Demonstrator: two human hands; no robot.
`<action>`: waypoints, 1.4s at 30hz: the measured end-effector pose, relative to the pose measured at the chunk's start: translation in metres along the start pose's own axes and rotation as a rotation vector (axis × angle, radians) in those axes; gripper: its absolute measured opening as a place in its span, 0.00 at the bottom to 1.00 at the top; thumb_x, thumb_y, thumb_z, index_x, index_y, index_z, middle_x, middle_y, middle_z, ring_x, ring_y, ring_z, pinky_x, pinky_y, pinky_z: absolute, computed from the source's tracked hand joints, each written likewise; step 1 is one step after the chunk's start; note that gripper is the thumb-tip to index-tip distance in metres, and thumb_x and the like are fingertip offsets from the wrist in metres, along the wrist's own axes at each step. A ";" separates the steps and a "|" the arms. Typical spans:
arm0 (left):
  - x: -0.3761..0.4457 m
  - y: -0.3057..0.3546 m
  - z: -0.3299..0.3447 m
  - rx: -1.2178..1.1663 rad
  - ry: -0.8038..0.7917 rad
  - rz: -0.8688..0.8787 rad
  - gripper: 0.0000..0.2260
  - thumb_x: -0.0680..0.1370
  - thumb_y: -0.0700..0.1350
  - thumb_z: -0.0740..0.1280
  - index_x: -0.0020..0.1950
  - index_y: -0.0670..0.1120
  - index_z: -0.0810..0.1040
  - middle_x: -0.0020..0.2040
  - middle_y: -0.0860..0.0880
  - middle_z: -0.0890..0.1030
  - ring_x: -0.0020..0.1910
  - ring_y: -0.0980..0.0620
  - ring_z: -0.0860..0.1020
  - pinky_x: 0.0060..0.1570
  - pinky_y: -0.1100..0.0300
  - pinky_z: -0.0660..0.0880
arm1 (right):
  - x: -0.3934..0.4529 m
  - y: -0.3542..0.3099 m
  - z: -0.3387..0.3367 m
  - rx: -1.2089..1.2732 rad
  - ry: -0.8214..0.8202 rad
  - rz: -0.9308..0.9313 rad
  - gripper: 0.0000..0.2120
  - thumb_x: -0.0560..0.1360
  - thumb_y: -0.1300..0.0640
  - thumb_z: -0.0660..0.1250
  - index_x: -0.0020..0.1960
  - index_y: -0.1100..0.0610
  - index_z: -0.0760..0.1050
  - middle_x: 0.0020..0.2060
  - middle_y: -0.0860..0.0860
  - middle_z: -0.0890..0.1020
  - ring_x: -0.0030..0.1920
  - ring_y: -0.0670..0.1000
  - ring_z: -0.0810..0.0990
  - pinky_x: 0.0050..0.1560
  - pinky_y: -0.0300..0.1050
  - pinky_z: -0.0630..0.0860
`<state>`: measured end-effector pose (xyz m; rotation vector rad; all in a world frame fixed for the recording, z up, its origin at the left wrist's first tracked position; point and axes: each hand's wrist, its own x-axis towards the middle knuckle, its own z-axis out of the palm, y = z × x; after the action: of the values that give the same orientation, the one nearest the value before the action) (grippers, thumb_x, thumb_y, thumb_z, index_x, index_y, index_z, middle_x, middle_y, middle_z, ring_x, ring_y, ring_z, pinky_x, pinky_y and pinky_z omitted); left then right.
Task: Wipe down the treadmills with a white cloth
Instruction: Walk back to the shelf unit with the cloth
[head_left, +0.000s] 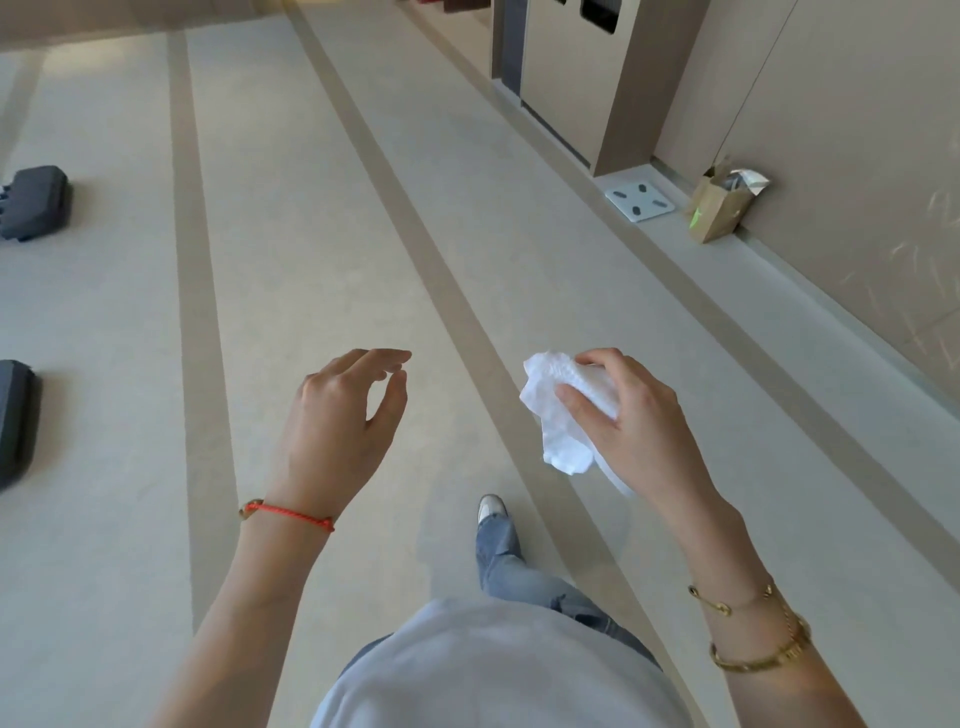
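My right hand (631, 415) grips a crumpled white cloth (563, 415), held in the air in front of me at waist height; part of the cloth hangs below my palm. My left hand (343, 410) hovers to the left of it, fingers loosely curled and apart, holding nothing. At the left edge of the view two dark grey machine ends, likely treadmill bases, rest on the floor: one further off (34, 202) and one nearer (15, 421). Both hands are well away from them.
The floor (311, 234) is pale with darker stripes running ahead. Along the right wall stand a beige cabinet (582, 78), a white bathroom scale (640, 201) and a brown paper bag (719, 208) on a low ledge. My leg and shoe (492, 509) show below.
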<state>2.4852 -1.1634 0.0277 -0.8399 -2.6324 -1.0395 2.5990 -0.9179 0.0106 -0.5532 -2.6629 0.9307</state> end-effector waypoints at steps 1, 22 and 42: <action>0.026 -0.003 0.008 -0.002 0.002 -0.001 0.09 0.79 0.39 0.66 0.58 0.43 0.82 0.48 0.48 0.84 0.44 0.49 0.81 0.47 0.53 0.78 | 0.027 0.003 0.000 0.007 -0.002 -0.004 0.15 0.77 0.40 0.62 0.60 0.46 0.72 0.52 0.42 0.78 0.49 0.46 0.77 0.46 0.44 0.74; 0.493 -0.114 0.160 -0.024 0.006 0.026 0.09 0.79 0.39 0.66 0.57 0.43 0.82 0.49 0.48 0.84 0.31 0.60 0.70 0.44 0.57 0.76 | 0.531 0.059 0.029 -0.027 0.021 -0.019 0.15 0.77 0.40 0.62 0.60 0.45 0.71 0.53 0.42 0.78 0.50 0.46 0.76 0.47 0.43 0.73; 0.956 -0.218 0.308 -0.061 -0.117 0.112 0.09 0.79 0.38 0.66 0.57 0.41 0.82 0.49 0.46 0.84 0.48 0.47 0.83 0.48 0.49 0.79 | 0.983 0.116 0.059 -0.016 0.140 0.120 0.16 0.77 0.38 0.62 0.60 0.45 0.71 0.53 0.42 0.79 0.51 0.46 0.77 0.49 0.48 0.77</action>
<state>1.5852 -0.6677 0.0274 -1.0793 -2.6243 -1.0771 1.7315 -0.4380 0.0110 -0.7598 -2.5374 0.8695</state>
